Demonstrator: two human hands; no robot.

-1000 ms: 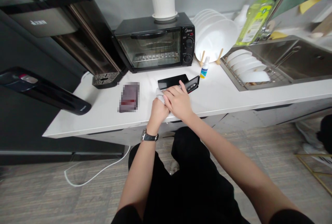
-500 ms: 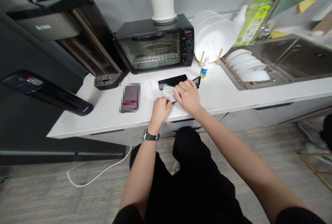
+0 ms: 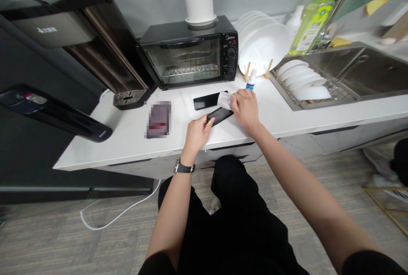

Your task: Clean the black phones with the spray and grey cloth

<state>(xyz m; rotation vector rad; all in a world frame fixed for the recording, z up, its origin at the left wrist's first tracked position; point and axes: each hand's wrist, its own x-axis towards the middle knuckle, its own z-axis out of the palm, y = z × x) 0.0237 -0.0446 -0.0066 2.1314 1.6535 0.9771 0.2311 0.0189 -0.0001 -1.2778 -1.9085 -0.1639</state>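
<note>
My left hand (image 3: 198, 131) pinches the near left end of a black phone (image 3: 219, 116) just above the white counter. Over the phone's right end, my right hand (image 3: 246, 108) is closed on a white wipe (image 3: 225, 100), part of which sticks out to the left of the fingers. Behind the phone lies a second flat black object (image 3: 205, 101), shiny like a phone or its case, partly covered by the wipe. A small spray bottle (image 3: 251, 80) with a blue label stands just beyond my right hand, its lower part hidden by the fingers.
A blurred-out dark packet (image 3: 158, 119) lies left on the counter (image 3: 127, 147). Behind are a black toaster oven (image 3: 191, 60) and a tall drinks machine (image 3: 111, 45). White plates (image 3: 259, 47) stand in a wooden rack near the sink (image 3: 366, 71), and a green pump bottle (image 3: 310, 24) is behind it.
My right hand has slid to the right with the wipe, uncovering much of the phone. My left hand stays at the phone's left end.
</note>
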